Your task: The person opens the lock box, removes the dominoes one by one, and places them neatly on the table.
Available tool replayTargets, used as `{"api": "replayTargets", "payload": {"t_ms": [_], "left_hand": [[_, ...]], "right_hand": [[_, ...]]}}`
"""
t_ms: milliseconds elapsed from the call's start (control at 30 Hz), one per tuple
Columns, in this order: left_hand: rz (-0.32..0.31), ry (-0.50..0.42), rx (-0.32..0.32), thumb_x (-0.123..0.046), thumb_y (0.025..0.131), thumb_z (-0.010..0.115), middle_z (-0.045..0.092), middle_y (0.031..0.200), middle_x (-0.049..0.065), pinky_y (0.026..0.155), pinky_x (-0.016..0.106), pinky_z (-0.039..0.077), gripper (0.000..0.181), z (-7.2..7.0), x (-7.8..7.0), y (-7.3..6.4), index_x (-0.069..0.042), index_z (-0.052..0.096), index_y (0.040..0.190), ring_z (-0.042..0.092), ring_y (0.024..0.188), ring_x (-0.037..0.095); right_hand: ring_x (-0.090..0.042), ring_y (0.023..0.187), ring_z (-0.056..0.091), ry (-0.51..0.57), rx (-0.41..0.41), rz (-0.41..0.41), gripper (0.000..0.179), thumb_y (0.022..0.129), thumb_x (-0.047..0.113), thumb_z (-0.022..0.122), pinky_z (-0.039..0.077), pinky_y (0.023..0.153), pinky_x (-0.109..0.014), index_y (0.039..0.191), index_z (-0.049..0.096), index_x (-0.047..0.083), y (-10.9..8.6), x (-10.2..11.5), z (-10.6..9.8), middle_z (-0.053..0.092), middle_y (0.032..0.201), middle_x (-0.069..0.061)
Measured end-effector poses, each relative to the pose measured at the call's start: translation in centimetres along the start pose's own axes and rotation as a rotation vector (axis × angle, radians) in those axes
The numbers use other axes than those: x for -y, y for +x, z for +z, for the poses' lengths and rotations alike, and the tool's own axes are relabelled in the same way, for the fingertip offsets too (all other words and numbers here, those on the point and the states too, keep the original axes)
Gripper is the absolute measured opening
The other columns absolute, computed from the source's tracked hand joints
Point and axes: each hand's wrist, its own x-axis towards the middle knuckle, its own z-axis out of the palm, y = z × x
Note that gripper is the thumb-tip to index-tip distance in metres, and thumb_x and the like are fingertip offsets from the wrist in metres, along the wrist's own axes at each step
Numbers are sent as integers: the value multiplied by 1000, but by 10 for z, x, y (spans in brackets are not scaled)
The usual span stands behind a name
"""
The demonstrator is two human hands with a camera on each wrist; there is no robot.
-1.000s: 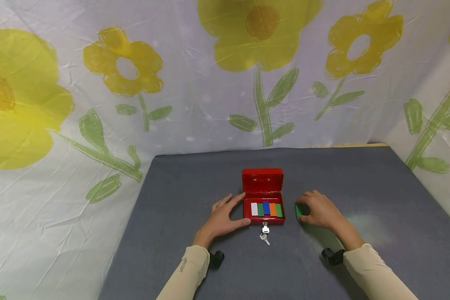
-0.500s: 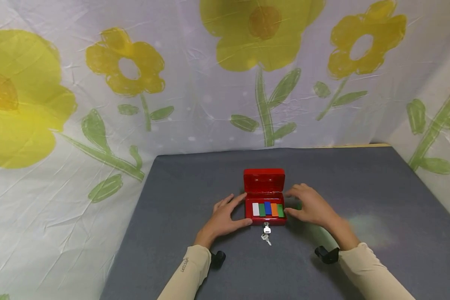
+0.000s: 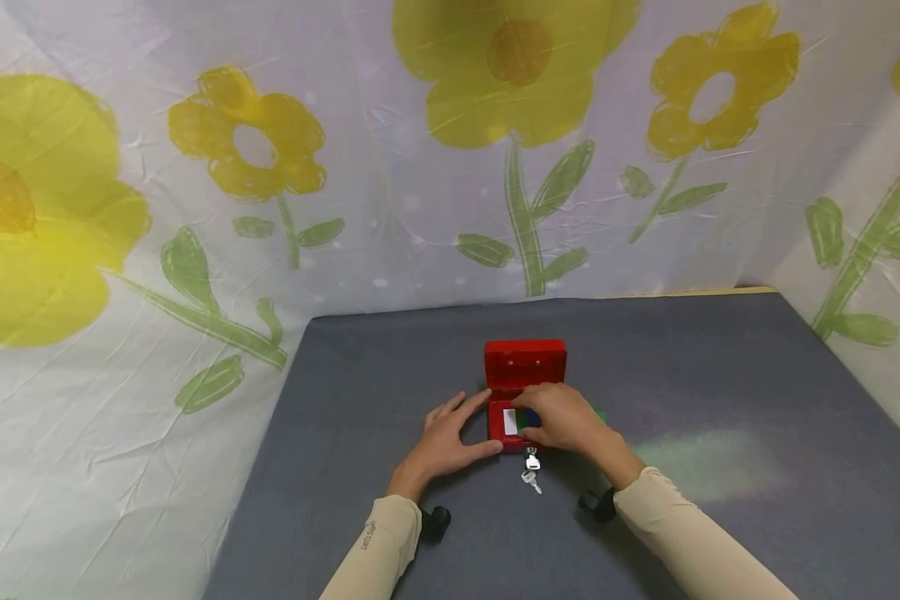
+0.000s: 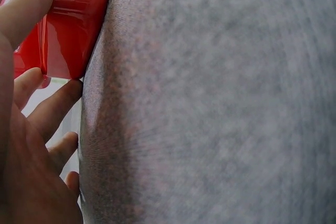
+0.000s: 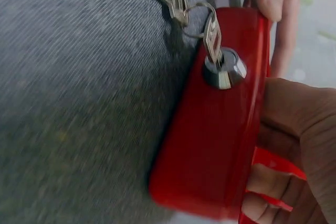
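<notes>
A small red cash box (image 3: 525,352) stands with its lid raised. Its lock (image 5: 224,70) has a key in it. My left hand (image 3: 444,442) touches the box's left side, thumb at the front corner and index finger near the hinge, both fairly straight. My right hand (image 3: 562,421) reaches into the box from the right, thumb and fingers apart over the row of coloured blocks. Beside them a white block (image 3: 510,422) shows at the left end, then a green block (image 3: 521,421) and part of a blue block (image 3: 533,417). The hand hides the others, and whether it pinches one.
A second key (image 3: 530,480) hangs from the lock's ring onto the grey table (image 3: 390,358). Right of the box, a green block (image 3: 602,415) lies partly hidden behind my right hand. A flowered curtain (image 3: 390,167) stands behind the table.
My right hand has let go of the green block right of the box and moved left into the box, over the row of blocks. The left hand stays against the box.
</notes>
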Motion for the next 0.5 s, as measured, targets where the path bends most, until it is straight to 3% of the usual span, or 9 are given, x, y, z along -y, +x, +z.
{"api": "replayTargets", "payload": {"t_ms": [367,500], "left_hand": [[30,5,-18,-68,83,69,35,166,4,114,73,29,81,2,3,1,-55,31,154,20,154,39],[25,15,-16,-68,83,69,34,166,4,114,72,30,81,3,4,1,-56,30,153,20,154,40]], "right_hand": [[-22,95,70,-86,38,23,43,78,27,88,59,86,-45,116,76,12,17,14,9,76,111,-4],[-19,84,66,-93,51,24,39,76,24,89,59,81,-43,111,76,12,22,16,12,75,102,-3]]}}
